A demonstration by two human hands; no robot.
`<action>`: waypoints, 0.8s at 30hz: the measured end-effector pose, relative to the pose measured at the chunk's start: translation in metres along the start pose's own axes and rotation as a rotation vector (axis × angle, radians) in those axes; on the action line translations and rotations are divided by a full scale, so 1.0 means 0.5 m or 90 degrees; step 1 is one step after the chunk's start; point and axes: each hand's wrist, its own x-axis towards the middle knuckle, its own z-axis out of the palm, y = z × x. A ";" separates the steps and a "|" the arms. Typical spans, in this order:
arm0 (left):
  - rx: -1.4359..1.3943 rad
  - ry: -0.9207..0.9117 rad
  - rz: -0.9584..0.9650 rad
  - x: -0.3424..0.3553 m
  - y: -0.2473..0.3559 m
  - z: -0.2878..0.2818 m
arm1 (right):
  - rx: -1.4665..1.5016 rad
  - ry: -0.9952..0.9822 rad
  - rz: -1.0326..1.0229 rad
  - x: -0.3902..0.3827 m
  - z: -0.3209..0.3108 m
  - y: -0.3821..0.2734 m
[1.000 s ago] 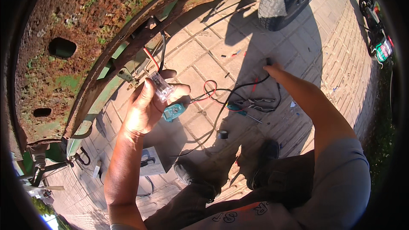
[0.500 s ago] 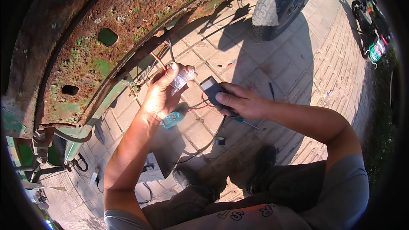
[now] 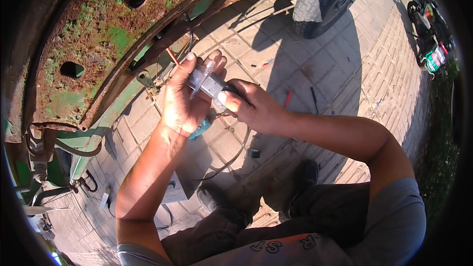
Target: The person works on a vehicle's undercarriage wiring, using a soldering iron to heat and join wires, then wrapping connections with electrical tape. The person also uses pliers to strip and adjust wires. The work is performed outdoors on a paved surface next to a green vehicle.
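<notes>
My left hand (image 3: pixel 178 106) is closed around a clear plastic connector housing (image 3: pixel 197 80). A red wire (image 3: pixel 173 56) and a black wire (image 3: pixel 191 42) run from beside my left thumb up toward the rusty metal frame. In my right hand (image 3: pixel 257 107) is a grey rectangular plug (image 3: pixel 214 88), gripped between thumb and fingers. Its front end meets the clear housing; whether it is fully seated I cannot tell. A black cable (image 3: pixel 240 151) hangs below my right hand.
Rusty green metalwork (image 3: pixel 93 34) curves over the upper left, and a tyre (image 3: pixel 308 7) stands at the top. On the paving lie a partly hidden teal multimeter (image 3: pixel 201 129), red probe (image 3: pixel 288 98), black probe (image 3: pixel 314 99), black tape roll (image 3: pixel 253 153) and grey metal box (image 3: pixel 174 194).
My right hand has moved left and brought the grey plug against the clear housing; the two were apart before. My left hand has turned slightly. The view has shifted a little.
</notes>
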 end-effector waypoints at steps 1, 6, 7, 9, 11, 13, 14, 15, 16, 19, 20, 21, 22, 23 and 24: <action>-0.021 0.013 0.005 -0.001 -0.002 0.010 | 0.016 0.003 -0.001 0.002 0.000 -0.006; 0.031 -0.026 -0.004 -0.003 -0.010 0.013 | 0.033 -0.021 0.106 0.022 -0.014 -0.013; 0.018 -0.029 -0.030 0.000 -0.007 0.009 | 0.041 -0.026 0.102 0.028 -0.018 -0.015; -0.013 -0.040 -0.015 0.005 0.002 0.010 | 0.087 -0.030 0.093 0.037 -0.013 -0.022; -0.008 -0.038 0.017 0.008 0.014 0.007 | 0.163 0.018 0.087 0.043 0.004 -0.018; 0.064 0.008 0.042 0.009 0.024 0.012 | 0.258 0.027 0.091 0.034 0.021 -0.024; 0.110 0.016 0.046 0.007 0.026 0.020 | 0.260 0.054 0.096 0.024 0.039 -0.009; 0.153 0.038 0.054 -0.001 0.025 0.036 | 0.263 0.068 0.042 0.015 0.054 0.008; 0.174 0.063 0.053 -0.005 0.022 0.035 | 0.265 0.081 -0.013 0.009 0.067 0.023; 0.175 0.048 0.043 -0.017 0.020 0.029 | 0.133 0.132 -0.086 0.006 0.090 0.052; 0.172 0.044 0.041 -0.023 0.020 0.026 | 0.089 0.147 -0.109 0.006 0.096 0.055; 0.169 0.040 0.038 -0.029 0.019 0.024 | 0.103 0.136 -0.126 0.005 0.100 0.054; 0.166 0.035 0.036 -0.033 0.018 0.024 | 0.107 0.132 -0.125 0.006 0.100 0.050; 0.174 0.042 0.038 -0.037 0.022 0.028 | 0.111 0.127 -0.125 0.006 0.101 0.045; 0.166 0.042 0.035 -0.039 0.023 0.027 | 0.115 0.122 -0.125 0.006 0.100 0.040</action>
